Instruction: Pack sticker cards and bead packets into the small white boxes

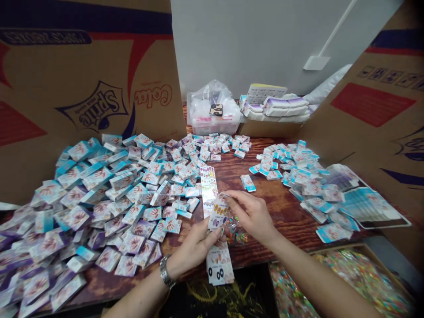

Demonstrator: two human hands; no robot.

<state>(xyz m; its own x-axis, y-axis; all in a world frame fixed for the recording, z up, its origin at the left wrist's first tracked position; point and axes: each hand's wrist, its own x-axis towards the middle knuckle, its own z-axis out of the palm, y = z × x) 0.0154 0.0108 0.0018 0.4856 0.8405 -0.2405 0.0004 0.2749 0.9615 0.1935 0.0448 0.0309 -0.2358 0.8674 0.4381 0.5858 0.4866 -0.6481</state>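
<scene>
Both hands work at the middle of the tabletop [281, 207], a reddish, glossy wood with dark grain. The left hand [195, 247], with a metal link wristwatch [166, 272] on its wrist, is curled and grips the lower part of a printed card [217, 213]. The right hand [251, 216] closes on the card's top edge between thumb and fingertips. A clear bag of colourful pieces [236, 232] sits just behind the card, close to the right hand.

A long card strip [208, 191] lies at 12 o'clock from the hands, and a card with black rings [219, 265] at 6 o'clock, running to the tabletop's near edge. Bare wood opens between 1 and 2 o'clock, a narrow lane between two spreads of small flat packets: a large pile [99, 207] from 8 to 11 o'clock, a smaller one [298, 176] at 2 to 3 o'clock. One loose packet [248, 183] lies in that lane.

Corrugated cardboard panels stand at 10 o'clock [82, 75] and 2 o'clock [374, 119]; the left reads "Sprite" and "Cola" upside down. A clear plastic bin [213, 119] sits at 12 o'clock. Below the edge at 4 o'clock, a tray [347, 282] holds shiny multicoloured pieces.
</scene>
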